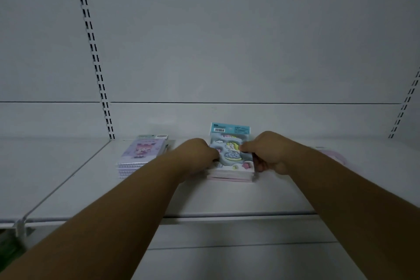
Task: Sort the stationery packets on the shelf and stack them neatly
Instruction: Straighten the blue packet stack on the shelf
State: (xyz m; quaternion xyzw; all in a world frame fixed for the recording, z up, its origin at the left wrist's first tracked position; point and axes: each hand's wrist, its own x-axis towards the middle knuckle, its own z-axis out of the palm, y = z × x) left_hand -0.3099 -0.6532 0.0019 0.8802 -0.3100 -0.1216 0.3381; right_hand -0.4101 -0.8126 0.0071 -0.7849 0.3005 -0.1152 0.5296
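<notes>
Two hands on one stack, mid-shelf, dead ahead at 12 o'clock

- Left hand [200, 154] grips the 9 o'clock edge of the glossy pale-blue unicorn sticker packet [230, 152]; fingers curled onto its face
- Right hand [270, 152] grips the 3 o'clock edge, thumb on the packet's face, fingers wrapped down the side of the stack
- That packet tops a low pile of pink-and-white flat packets [230, 176] lying flat on the white metal shelf [227, 198]; teal barcode header card points to 12 o'clock, toward the back panel
- Long axis runs 12 to 6, straight away from the body; both hands sit square across the short axis, equally near, neither leading
- Second pile, lilac cartoon-figure packets [142, 154], at 9 o'clock of the left hand, near but apart from the unicorn pile, same 12-to-6 lie
- Something pale pink [334, 154] shows past the right forearm at 3 o'clock; too hidden to identify

Judgement: squaring-up step. Next move likely a squeeze inward from 9 and 3 to align edges. Slippery wrap could let the top packet slide toward 12
</notes>
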